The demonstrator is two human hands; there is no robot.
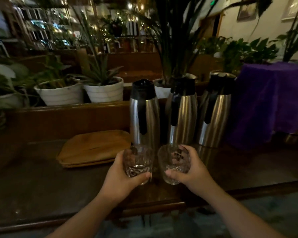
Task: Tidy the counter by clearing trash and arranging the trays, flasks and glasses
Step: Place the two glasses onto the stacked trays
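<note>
My left hand [120, 176] grips a clear cut-glass tumbler [138, 160], and my right hand [192, 170] grips a second tumbler [172, 162]. Both glasses are side by side just above the dark wooden counter [41, 186], in front of the flasks. Three steel flasks with black lids and handles stand in a row behind them: the left flask [144, 114], the middle flask [182, 110] and the right flask [215, 110]. Stacked wooden trays [93, 148] lie flat to the left of the flasks.
A purple cloth [272, 103] covers something at the right end of the counter. White plant pots [103, 90] with green plants line a raised ledge behind the counter. The counter's front edge [144, 208] runs across below my wrists.
</note>
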